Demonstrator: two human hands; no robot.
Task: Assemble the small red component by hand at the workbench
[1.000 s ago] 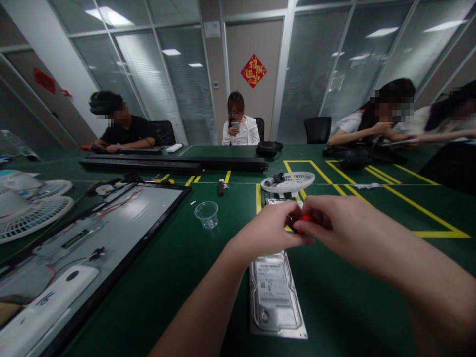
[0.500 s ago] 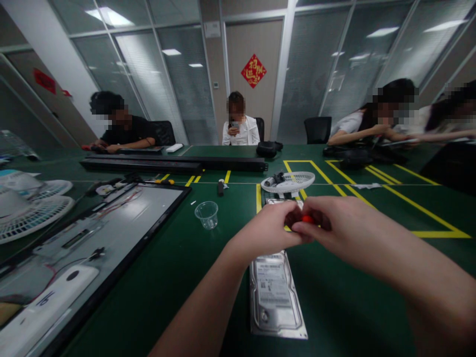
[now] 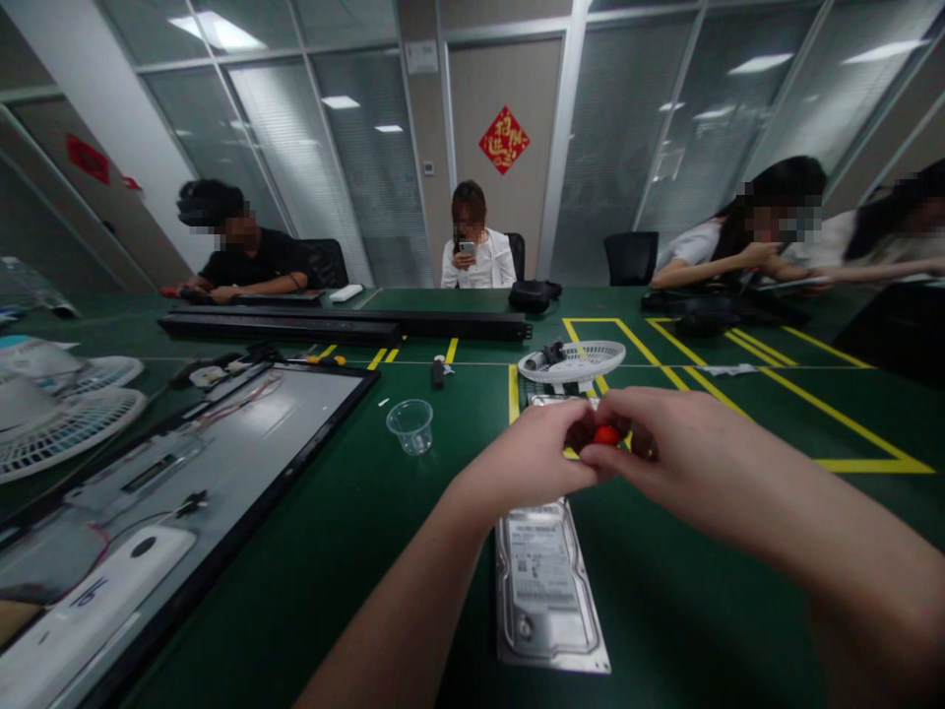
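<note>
Hands (image 3: 542, 448) were held together near a hard drive (image 3: 546, 581); a red piece (image 3: 606, 434) was pinched by the right hand (image 3: 668, 433); left grip unclear.

hard drive (image 3: 550, 615) of shiny metal, its paper label (image 3: 544, 559) matt; cup (image 3: 410, 429) of glossy clear plastic; red piece (image 3: 606, 435) perhaps smooth plastic.

The bare left forearm (image 3: 413, 581) rises from the near side and the bare right forearm (image 3: 827, 532) slants in from the right, the left hand (image 3: 542, 448) and right hand (image 3: 683, 438) close together, fingers (image 3: 627, 400) curled, right thumb (image 3: 611, 458) pointing left.
</note>
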